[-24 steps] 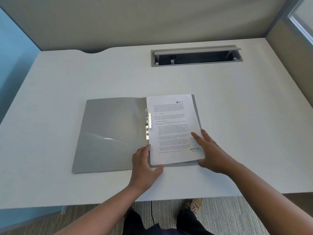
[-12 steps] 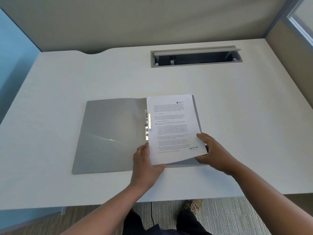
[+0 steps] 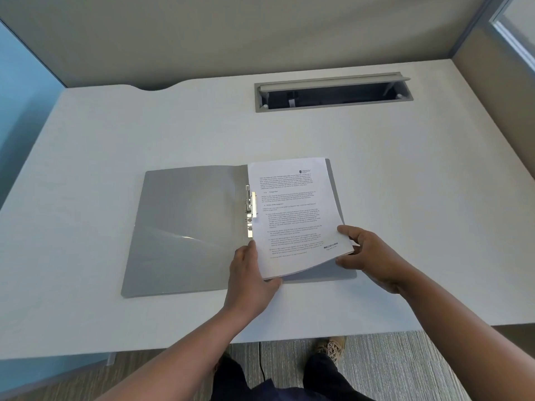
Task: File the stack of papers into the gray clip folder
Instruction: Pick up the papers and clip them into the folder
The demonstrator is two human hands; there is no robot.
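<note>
The gray clip folder (image 3: 185, 227) lies open on the white desk, its metal clip (image 3: 250, 209) standing along the spine. A stack of printed papers (image 3: 292, 209) rests on the folder's right half. My left hand (image 3: 252, 279) holds the stack's near left corner, thumb on top. My right hand (image 3: 367, 256) grips the near right corner, which is lifted off the folder so the sheets curve upward there.
A gray cable slot (image 3: 333, 92) with its lid raised is set into the far side of the desk (image 3: 86, 140). Partition walls close the back and right. The desk's front edge is just below my forearms; my shoes and carpet show underneath.
My right hand has gone from lying flat on the paper's corner to gripping it and has raised that corner. The left hand has stayed on the near left corner.
</note>
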